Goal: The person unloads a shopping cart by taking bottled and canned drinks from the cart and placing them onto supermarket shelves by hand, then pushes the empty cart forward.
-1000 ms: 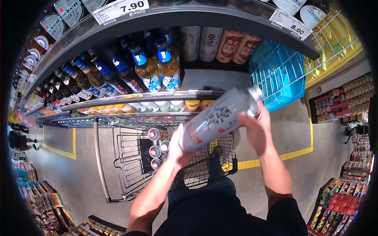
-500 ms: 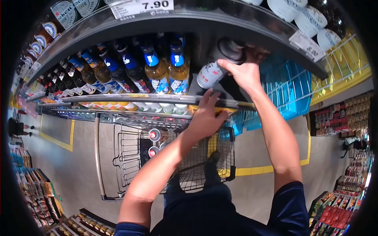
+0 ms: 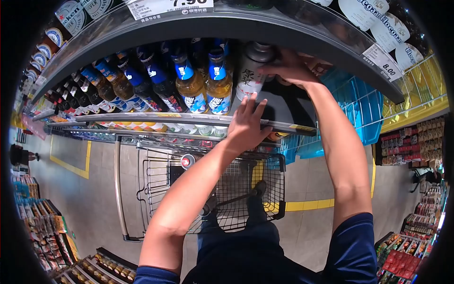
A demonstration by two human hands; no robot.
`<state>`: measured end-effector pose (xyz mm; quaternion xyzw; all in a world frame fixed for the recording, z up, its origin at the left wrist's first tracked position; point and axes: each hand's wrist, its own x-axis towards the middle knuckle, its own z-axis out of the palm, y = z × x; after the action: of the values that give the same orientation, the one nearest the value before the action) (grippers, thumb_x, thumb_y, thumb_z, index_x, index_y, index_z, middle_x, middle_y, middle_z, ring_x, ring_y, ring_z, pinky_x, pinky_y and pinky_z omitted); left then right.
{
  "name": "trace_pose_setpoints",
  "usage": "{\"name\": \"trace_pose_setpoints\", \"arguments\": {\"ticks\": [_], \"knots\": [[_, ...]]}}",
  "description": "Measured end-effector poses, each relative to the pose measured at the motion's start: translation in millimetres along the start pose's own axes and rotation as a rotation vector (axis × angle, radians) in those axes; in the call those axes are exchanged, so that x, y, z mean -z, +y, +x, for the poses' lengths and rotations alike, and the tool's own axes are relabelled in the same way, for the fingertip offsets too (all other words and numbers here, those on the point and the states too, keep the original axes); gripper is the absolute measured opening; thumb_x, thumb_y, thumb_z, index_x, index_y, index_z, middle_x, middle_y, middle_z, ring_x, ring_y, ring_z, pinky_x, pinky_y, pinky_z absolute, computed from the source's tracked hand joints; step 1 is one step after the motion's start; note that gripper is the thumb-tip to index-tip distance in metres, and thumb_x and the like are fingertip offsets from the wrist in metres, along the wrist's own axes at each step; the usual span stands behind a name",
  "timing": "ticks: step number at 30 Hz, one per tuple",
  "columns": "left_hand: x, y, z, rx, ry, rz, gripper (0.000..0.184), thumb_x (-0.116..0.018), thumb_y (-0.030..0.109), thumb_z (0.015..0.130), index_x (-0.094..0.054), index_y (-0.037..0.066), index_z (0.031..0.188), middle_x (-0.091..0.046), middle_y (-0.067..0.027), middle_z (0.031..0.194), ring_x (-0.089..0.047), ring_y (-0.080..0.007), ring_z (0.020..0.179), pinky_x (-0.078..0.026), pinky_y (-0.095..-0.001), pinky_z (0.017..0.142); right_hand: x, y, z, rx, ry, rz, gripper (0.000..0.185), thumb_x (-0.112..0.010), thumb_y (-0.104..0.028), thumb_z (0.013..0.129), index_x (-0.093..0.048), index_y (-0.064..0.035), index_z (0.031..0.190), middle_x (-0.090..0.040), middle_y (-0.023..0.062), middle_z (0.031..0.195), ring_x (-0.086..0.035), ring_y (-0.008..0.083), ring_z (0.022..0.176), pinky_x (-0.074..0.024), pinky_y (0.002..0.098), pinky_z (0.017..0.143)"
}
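A tall white beer can (image 3: pixel 250 78) with dark Chinese lettering and a dark grey top stands near upright at the shelf front, beside the bottles. My right hand (image 3: pixel 294 71) has its thumb against the can's upper side; its other fingers are partly hidden behind. My left hand (image 3: pixel 248 124) is open over the shelf's front edge, its fingertips at the can's lower end. Just left of the can are beer bottles (image 3: pixel 219 90) with blue necks and blue-white labels. Whether the can's base rests fully on the shelf (image 3: pixel 288 106) is hidden by my fingers.
A wire shopping cart (image 3: pixel 236 222) stands below my arms, holding a can with a red-marked top (image 3: pixel 187 161). An upper shelf edge with a price tag (image 3: pixel 383 61) overhangs my hands. Blue crates (image 3: pixel 350 118) behind white wire are at the right.
The can has gone from tilted to nearly upright and shifted slightly left, with my right hand following it. My left fingertips have come up to its lower end.
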<state>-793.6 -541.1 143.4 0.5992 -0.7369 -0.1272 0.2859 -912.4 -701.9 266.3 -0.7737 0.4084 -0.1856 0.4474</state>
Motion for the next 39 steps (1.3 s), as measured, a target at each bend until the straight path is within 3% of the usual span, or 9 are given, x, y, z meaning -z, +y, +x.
{"name": "trace_pose_setpoints", "arguments": {"ticks": [2,5,16,28,31,33,37,38,39], "knots": [[-2,-2,-1,-0.015,0.011,0.004,0.081,-0.075,0.037,0.083,-0.038,0.003,0.146,-0.03,-0.0261,0.151,-0.03,-0.0472,0.14,-0.031,-0.0503,0.115,-4,17,10,0.327,0.161,-0.213,0.075,-0.088,-0.043,0.07,-0.059,-0.0033,0.126,-0.064,0.0155,0.127,-0.065,0.0291,0.11,-0.051,0.0378,0.094],[-1,-5,1,-0.044,0.022,0.04,0.079,-0.075,0.036,0.082,-0.04,0.002,0.145,-0.031,-0.0252,0.151,-0.031,-0.0467,0.14,-0.031,-0.0501,0.115,-23,2,8,0.329,0.36,-0.519,0.076,-0.088,-0.047,0.068,-0.061,-0.0029,0.123,-0.067,0.0159,0.121,-0.066,0.0299,0.109,-0.051,0.0386,0.095],[-8,-18,9,-0.126,0.079,0.07,0.08,-0.074,0.04,0.083,-0.039,0.004,0.146,-0.032,-0.0243,0.152,-0.032,-0.0432,0.141,-0.032,-0.0498,0.114,-23,-15,10,0.271,0.353,-0.492,0.073,-0.087,-0.044,0.069,-0.062,-0.0027,0.123,-0.068,0.0182,0.118,-0.064,0.033,0.114,-0.05,0.0389,0.097],[0,-12,21,0.02,-0.055,0.067,0.079,-0.071,0.044,0.086,-0.039,0.005,0.147,-0.029,-0.0256,0.155,-0.029,-0.0418,0.144,-0.026,-0.0477,0.119,-28,-10,17,0.35,0.428,-0.491,0.069,-0.085,-0.042,0.07,-0.061,-0.008,0.125,-0.066,0.0183,0.122,-0.063,0.0344,0.115,-0.0491,0.0403,0.099],[-5,-12,17,0.02,-0.03,0.081,0.077,-0.073,0.039,0.085,-0.041,0.006,0.147,-0.029,-0.0264,0.155,-0.032,-0.0432,0.142,-0.03,-0.0474,0.117,-31,-6,15,0.364,0.435,-0.458,0.07,-0.085,-0.044,0.07,-0.061,-0.0076,0.125,-0.065,0.0194,0.122,-0.062,0.0356,0.115,-0.0491,0.0422,0.099],[-8,-12,-1,-0.1,0.185,-0.013,0.064,-0.074,0.028,0.085,-0.049,0.003,0.139,-0.041,-0.0263,0.147,-0.041,-0.0402,0.136,-0.037,-0.0456,0.112,-43,0,8,0.35,0.697,-0.592,0.067,-0.084,-0.043,0.073,-0.061,-0.0056,0.123,-0.066,0.0187,0.119,-0.064,0.0334,0.112,-0.0502,0.0409,0.097],[9,8,-90,0.011,0.079,-0.403,0.036,-0.072,0.016,0.084,-0.063,0.002,0.116,-0.065,-0.0196,0.115,-0.063,-0.0359,0.106,-0.052,-0.0422,0.09,-91,24,-79,0.478,0.789,-0.147,0.033,-0.078,-0.013,0.08,-0.064,-0.0016,0.108,-0.066,0.0133,0.088,-0.066,0.0244,0.077,-0.0526,0.0347,0.07],[0,8,-125,0.061,0.07,-0.46,0.028,-0.07,0.015,0.084,-0.067,0.003,0.11,-0.069,-0.0169,0.105,-0.067,-0.0358,0.094,-0.055,-0.0418,0.082,-125,38,-106,0.466,0.747,-0.068,0.019,-0.073,-0.001,0.081,-0.065,-0.0026,0.098,-0.061,0.0077,0.077,-0.059,0.0158,0.063,-0.0482,0.0302,0.059],[-6,8,-159,0.148,-0.016,-0.432,0.021,-0.071,0.011,0.084,-0.069,0.004,0.104,-0.072,-0.015,0.098,-0.07,-0.0339,0.089,-0.057,-0.0407,0.079,-172,77,-131,0.394,0.65,-0.004,0.012,-0.073,-0.005,0.083,-0.065,-0.004,0.093,-0.061,0.0086,0.076,-0.06,0.0164,0.06,-0.0477,0.0295,0.056]]}}
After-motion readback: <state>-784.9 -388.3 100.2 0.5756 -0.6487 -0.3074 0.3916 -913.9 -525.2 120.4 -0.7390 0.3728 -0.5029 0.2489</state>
